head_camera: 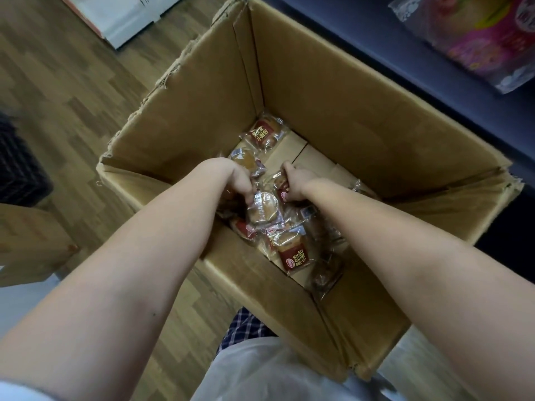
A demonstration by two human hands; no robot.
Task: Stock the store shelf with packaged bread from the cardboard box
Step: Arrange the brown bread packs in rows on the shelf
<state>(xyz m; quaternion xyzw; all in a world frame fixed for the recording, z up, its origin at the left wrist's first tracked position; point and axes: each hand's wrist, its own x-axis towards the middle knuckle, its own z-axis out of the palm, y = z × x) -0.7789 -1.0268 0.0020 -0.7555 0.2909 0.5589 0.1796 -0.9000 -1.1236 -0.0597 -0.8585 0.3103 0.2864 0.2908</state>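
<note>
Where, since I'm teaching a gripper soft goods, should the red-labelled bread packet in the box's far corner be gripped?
Probably pinch the red-labelled bread packet by its clear crimped end, coming from above on the side facing the bare floor of the cardboard box; walls hem its other sides, and the bun looks soft.

Wood-pattern floor [72, 96], white carton [124, 15] top left, pink packet [486, 39] top right, dark gridded object [17, 169] at left.

The person wears a white top [260, 371] with a loose, softly creased front. The edge of a white sleeve [20, 390] shows on the left arm. Under the top's hem peeks a dark blue checked garment [246, 325] crossed by thin pale lines. Both forearms are bare down to the left hand [237, 180] and right hand [295, 183]. A small dark spot [153, 314] marks the left forearm.
</note>
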